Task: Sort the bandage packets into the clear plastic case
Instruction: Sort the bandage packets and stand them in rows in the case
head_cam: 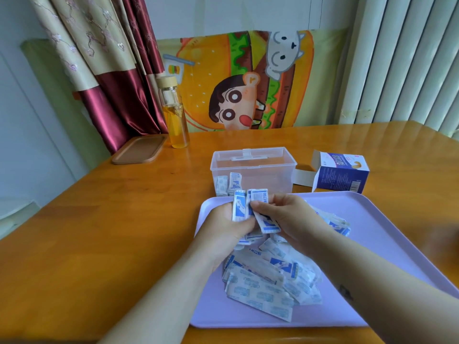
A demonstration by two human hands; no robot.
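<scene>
Loose bandage packets (260,284) lie heaped on the lavender tray (372,219), above which the left hand (223,228) grips a stack (239,207) and the right hand (288,214) pinches one packet (269,225), the clear case (260,167) just beyond.

white with blue print on the bandage packets (260,289); pale lilac across the tray (372,219); glossy honey-orange over the wooden table (99,232); colourless and see-through for the plastic case (253,167); navy and white on the carton (340,177); amber inside the bottle (175,115); maroon satin and beige floral on the curtain (104,70); orange, green and brown in the cartoon burger cloth (223,70).
</scene>
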